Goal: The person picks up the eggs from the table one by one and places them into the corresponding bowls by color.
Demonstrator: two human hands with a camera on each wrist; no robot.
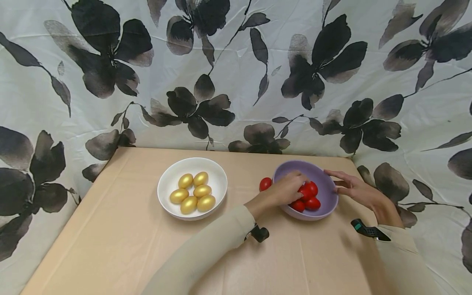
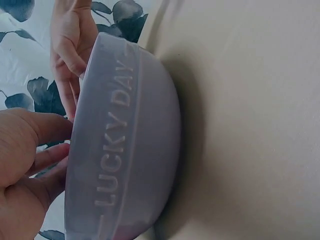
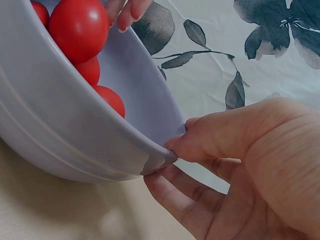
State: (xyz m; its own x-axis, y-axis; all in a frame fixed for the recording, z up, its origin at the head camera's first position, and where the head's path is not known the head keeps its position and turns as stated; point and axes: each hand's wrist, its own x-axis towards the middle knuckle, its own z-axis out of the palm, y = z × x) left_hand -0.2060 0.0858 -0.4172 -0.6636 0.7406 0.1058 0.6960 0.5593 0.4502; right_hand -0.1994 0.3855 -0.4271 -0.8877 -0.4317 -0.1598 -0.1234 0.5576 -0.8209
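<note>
A purple bowl [image 1: 324,200] holds several glossy red eggs [image 1: 312,203]. My left hand [image 1: 291,188] reaches over its near left rim, fingers bent down among the eggs. In the left wrist view the fingertips vanish behind the bowl wall [image 2: 135,130], which bears raised letters; I cannot tell whether they grip an egg. At the bowl's right side, my right hand [image 1: 355,190] pinches the rim between thumb and fingers, as the right wrist view shows at the rim [image 3: 155,150]. Another red egg [image 1: 265,184] lies just outside the bowl on the left.
To the left stands a white bowl [image 1: 162,190] with several gold eggs [image 1: 202,191] in it. Both bowls rest on a tan-covered table [image 1: 121,246]. A white cloth [image 1: 254,69] with dark flowers hangs behind the table and down its sides.
</note>
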